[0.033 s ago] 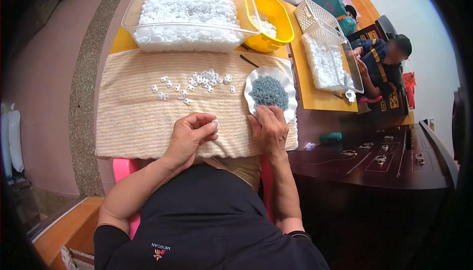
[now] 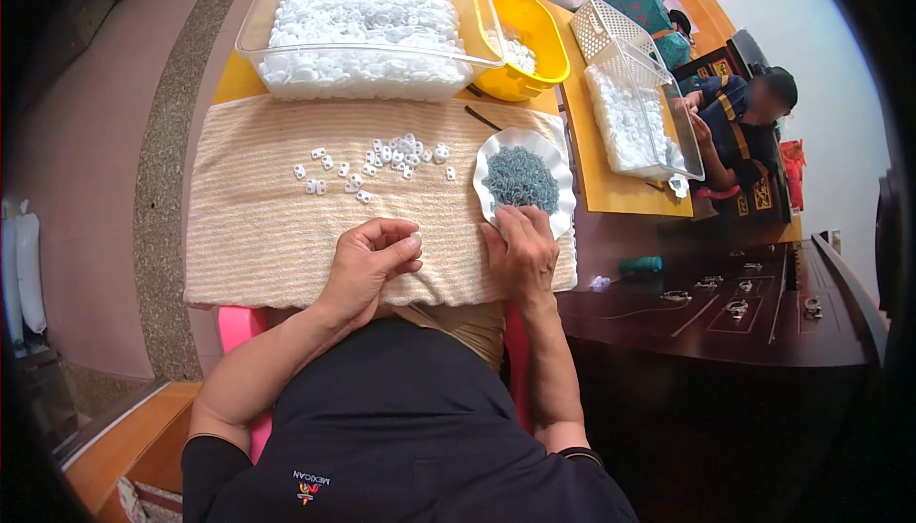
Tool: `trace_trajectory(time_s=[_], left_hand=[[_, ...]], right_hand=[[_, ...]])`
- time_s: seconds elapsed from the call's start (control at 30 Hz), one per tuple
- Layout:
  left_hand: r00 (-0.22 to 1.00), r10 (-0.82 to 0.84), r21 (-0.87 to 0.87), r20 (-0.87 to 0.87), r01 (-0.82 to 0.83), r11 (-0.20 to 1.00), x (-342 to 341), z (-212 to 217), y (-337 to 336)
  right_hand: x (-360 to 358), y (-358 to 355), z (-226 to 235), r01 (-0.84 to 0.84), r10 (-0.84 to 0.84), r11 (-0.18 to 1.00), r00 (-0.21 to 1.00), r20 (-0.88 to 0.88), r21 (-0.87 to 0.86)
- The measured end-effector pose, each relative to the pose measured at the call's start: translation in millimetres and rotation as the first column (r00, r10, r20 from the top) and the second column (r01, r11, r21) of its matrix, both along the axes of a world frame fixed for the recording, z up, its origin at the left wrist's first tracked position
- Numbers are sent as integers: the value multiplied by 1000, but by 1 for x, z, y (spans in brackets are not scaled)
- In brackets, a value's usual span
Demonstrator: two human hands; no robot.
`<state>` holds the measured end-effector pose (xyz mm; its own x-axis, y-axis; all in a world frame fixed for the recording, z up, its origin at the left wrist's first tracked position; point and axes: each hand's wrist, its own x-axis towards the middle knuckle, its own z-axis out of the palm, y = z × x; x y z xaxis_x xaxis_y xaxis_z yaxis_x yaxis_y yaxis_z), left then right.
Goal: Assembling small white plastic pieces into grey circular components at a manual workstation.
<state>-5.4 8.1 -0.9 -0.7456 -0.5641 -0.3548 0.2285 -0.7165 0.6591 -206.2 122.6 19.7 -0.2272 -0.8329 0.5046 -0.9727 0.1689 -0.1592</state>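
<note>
My left hand (image 2: 375, 261) hovers above the near part of a striped cream towel (image 2: 258, 246). Its fingers are curled, thumb against forefinger; whatever they pinch is too small or hidden to name. My right hand (image 2: 523, 251) reaches over the near rim of a white scalloped dish (image 2: 565, 208). Its bent fingertips touch the near edge of a heap of tiny grey-blue pieces (image 2: 520, 177), perhaps screws. Those fingers are drawn together, and what lies between them is hidden. Several small white two-holed plastic pieces (image 2: 355, 182) lie scattered on the towel beyond my left hand.
Behind the towel stand a clear bin (image 2: 372, 60) heaped with white pieces and a yellow basin (image 2: 553, 55). A thin black stick (image 2: 483, 119) lies near the dish. At right, a person (image 2: 739, 127) sits by another clear bin (image 2: 668, 132); a dark panel (image 2: 716, 323) is nearer.
</note>
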Motion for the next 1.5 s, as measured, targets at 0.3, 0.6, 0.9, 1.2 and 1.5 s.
trace_trajectory(time_s=[0.3,0.6,0.9,1.2,1.5], left_hand=[[1000,-1,0,-5,1,1000,0,-1,0],[1000,9,-5,4,-9,1000,0,-1,0],[1000,9,-8,-3,-9,1000,0,0,0],[1000,12,-11,8,-12,1000,0,-2,0],[1000,12,-12,14,-12,1000,-1,0,1]], right_hand=[[-2,3,-15,-71,52,995,971,-234,-73],[-4,7,-20,-115,95,991,966,-239,-69],[-5,6,-26,-153,132,967,985,-111,-202],[-4,7,-26,-95,123,946,990,72,-309],[-6,9,-22,13,75,951,959,273,-309]])
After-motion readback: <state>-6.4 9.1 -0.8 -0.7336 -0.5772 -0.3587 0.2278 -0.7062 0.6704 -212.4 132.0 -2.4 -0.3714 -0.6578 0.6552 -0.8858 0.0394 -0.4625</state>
